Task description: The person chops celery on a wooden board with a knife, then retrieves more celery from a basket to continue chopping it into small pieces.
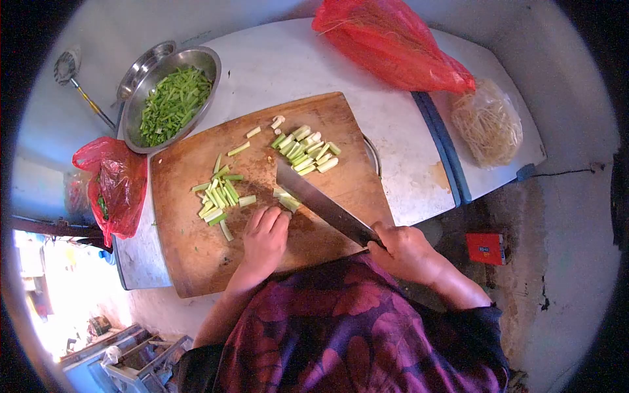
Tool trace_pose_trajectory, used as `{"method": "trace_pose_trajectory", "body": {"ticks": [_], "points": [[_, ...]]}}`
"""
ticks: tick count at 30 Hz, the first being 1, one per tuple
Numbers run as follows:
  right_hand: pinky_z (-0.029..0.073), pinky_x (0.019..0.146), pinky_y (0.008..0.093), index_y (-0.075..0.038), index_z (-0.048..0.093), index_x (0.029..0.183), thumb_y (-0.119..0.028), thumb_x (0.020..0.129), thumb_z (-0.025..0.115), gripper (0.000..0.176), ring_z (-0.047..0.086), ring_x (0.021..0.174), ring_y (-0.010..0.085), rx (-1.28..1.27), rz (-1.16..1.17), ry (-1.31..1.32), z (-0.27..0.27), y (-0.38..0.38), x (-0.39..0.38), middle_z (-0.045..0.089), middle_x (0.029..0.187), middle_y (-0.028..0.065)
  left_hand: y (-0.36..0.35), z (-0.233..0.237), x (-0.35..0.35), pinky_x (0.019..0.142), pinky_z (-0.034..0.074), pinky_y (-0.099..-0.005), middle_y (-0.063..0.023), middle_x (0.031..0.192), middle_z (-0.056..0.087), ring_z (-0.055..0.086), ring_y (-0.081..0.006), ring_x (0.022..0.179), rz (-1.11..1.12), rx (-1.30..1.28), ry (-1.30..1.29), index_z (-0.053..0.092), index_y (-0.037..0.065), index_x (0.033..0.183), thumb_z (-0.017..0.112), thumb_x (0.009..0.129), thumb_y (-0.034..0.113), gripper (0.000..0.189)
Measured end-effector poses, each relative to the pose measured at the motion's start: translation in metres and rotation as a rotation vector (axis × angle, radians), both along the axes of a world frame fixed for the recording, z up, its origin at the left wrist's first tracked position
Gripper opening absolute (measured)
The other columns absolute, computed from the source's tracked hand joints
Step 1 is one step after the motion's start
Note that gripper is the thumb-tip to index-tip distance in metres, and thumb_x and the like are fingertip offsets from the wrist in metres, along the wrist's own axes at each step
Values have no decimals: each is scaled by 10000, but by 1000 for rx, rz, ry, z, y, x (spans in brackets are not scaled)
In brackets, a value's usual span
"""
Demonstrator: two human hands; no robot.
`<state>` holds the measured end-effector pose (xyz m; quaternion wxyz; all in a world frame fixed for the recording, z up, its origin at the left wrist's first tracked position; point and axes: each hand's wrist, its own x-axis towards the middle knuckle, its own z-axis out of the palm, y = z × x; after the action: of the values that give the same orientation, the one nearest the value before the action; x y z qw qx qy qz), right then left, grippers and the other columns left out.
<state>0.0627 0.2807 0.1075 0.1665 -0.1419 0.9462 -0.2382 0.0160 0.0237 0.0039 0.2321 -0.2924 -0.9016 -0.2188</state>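
Observation:
My right hand (406, 254) grips the handle of a kitchen knife (325, 208). Its broad blade slants up and left across the wooden cutting board (196, 265). Beside the blade, my left hand (267, 229) has its fingers curled together, the tips on a short pale-green celery piece (285, 198); the fingertips are partly hidden. Left of them lies a loose pile of thin celery sticks (221, 195). Farther back on the board is a heap of thicker celery pieces (306, 149), with a few stray bits nearby.
A metal bowl (215, 72) of chopped greens stands at the back left, beside a red plastic bag (128, 183). Across the white table (268, 62) are a large red bag (393, 46) and a clear bag of pale strands (488, 124). A red box (485, 249) sits lower right.

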Motion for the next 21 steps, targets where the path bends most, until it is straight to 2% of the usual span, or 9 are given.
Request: {"method": "trace_pose_trajectory", "body": {"ticks": [10, 13, 16, 19, 21], "points": [[510, 500, 404, -30, 520, 870, -161, 811, 517, 144, 622, 582, 317, 58, 205, 92, 5, -4, -9, 599, 681, 135, -4, 0, 1, 684, 480, -360, -93, 869, 535, 534, -266, 837, 6, -23, -19, 575, 42, 798, 609, 640, 40, 162], [511, 500, 411, -27, 522, 869, -148, 806, 515, 137, 614, 568, 322, 125, 320, 103, 1, -6, -14, 598, 683, 148, -4, 0, -1, 689, 479, -357, -92, 874, 533, 531, -272, 846, 3, -16, 0, 565, 41, 788, 614, 637, 43, 159], [515, 519, 421, -11, 534, 855, -132, 794, 521, 136, 608, 558, 336, 184, 343, 118, -17, -15, -18, 588, 657, 173, -3, -1, 0, 708, 476, -355, -96, 893, 532, 529, -280, 861, 6, -34, -8, 566, 40, 805, 620, 638, 50, 175], [515, 542, 423, 4, 545, 846, -159, 817, 515, 168, 608, 571, 353, -40, 145, 112, -18, -15, -16, 579, 647, 195, -5, -4, 0, 737, 468, -363, -98, 909, 530, 525, -285, 883, 5, -27, -50, 577, 44, 843, 627, 645, 61, 204], [508, 544, 421, 5, 538, 844, -171, 830, 531, 177, 613, 591, 365, -105, 78, 116, -13, -7, -10, 580, 644, 199, 0, -2, -2, 765, 456, -374, -97, 919, 530, 520, -279, 911, 14, 37, -63, 583, 51, 866, 634, 647, 72, 225]]}}
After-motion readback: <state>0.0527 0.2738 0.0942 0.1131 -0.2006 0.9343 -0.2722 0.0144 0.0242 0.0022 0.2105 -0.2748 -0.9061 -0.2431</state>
